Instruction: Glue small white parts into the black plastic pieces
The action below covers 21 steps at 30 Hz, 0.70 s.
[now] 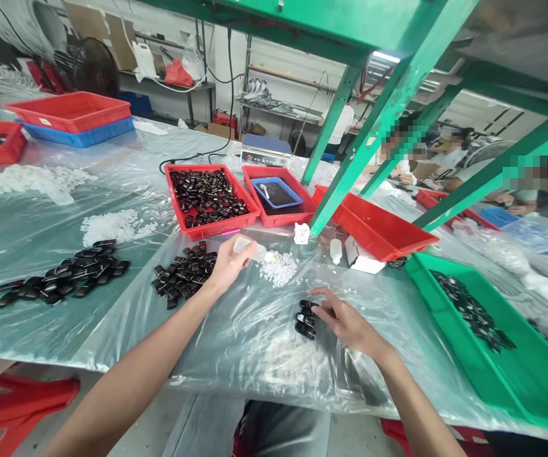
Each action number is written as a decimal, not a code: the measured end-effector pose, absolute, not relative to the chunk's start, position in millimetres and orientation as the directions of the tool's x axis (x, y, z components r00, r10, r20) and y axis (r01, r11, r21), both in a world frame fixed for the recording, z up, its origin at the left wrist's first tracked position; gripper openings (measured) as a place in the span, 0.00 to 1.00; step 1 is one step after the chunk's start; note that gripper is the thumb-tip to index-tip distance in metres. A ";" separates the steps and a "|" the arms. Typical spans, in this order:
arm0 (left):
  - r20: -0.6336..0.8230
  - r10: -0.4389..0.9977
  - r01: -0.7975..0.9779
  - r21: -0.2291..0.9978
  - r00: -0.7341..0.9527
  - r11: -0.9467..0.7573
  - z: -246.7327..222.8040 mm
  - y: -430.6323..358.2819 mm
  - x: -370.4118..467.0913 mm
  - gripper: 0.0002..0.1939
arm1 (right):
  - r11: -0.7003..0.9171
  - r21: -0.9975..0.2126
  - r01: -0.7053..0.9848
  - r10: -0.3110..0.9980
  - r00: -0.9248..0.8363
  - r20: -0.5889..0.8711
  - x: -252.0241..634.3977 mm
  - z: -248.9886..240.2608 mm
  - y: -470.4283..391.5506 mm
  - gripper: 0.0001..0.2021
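Note:
My left hand (pixel 230 263) is closed around a small translucent squeeze bottle (pixel 251 249). The bottle lies tilted in the grip, its tip pointing right over a pile of small white pieces (pixel 278 269). Lower and to the right, my right hand (pixel 343 317) touches the top of a short row of black glossy plastic parts (pixel 305 325) with its fingertips. Its index finger is stretched out and the thumb sits close to the parts; whether it grips one cannot be made out. A heap of similar black parts (pixel 185 273) lies left of my left hand.
A red tray (pixel 254 219) full of black parts and another holding a blue tray (pixel 297 202) stand behind. A green bin (pixel 474 374) with black parts is at right. Green steel posts (pixel 350 158) rise from the plastic-covered table. Another small bottle (pixel 335 251) stands nearby.

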<state>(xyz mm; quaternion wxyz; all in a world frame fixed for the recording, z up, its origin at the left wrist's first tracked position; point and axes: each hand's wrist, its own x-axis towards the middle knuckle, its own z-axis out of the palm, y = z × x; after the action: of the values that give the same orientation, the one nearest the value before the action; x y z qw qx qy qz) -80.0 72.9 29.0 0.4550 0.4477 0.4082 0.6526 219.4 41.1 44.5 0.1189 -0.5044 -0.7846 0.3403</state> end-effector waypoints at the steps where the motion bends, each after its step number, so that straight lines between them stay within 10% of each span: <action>1: 0.210 0.959 -0.232 0.940 -0.190 -0.252 28.9 73.1 -80.0 0.19 | 0.240 -0.673 0.700 0.884 -0.444 -0.146 220.9 47.4 42.2 0.19; 8: 0.167 0.962 -0.272 0.936 -0.218 -0.224 27.1 75.6 -81.2 0.19 | -0.077 -0.935 0.345 0.928 -0.318 -0.193 208.3 62.0 61.1 0.22; 21: 0.037 0.965 -0.452 0.879 -0.259 -0.155 31.2 77.8 -85.6 0.20 | -0.298 -0.954 -0.022 0.819 -0.519 -0.244 139.2 51.1 101.7 0.17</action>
<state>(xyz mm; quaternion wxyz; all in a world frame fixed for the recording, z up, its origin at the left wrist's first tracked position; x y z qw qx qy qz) -85.6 77.8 31.2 0.5153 0.3240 0.3962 0.6874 139.2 101.7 51.1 0.2983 -0.3893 -0.5120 0.7052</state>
